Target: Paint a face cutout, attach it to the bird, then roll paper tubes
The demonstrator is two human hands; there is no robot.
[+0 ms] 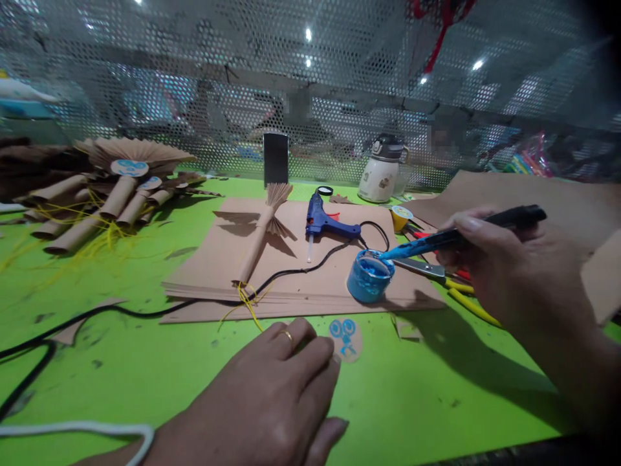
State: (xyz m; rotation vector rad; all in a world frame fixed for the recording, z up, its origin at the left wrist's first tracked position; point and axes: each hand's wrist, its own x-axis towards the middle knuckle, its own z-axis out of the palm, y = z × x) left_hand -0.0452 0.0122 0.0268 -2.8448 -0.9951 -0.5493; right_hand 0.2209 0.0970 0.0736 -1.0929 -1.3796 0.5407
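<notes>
My right hand [514, 272] is closed around a paintbrush [456, 238] with a black handle, its blue-smeared tip dipping into a small pot of blue paint [369, 277]. My left hand [276, 395] lies flat on the green table, a ring on one finger. Its fingertips press the edge of a small oval paper face [347, 338] painted with blue eyes and a mouth. The paint pot stands on a stack of brown card sheets [204, 275].
On the card lie a rolled paper figure with a fan top [259, 233] and a blue glue gun [323, 222] with a black cord [121, 312]. Finished paper figures [111, 194] lie at the far left. Scissors and yellow-handled tools [460, 288] lie under my right hand. A white bottle [381, 169] stands by the mesh wall.
</notes>
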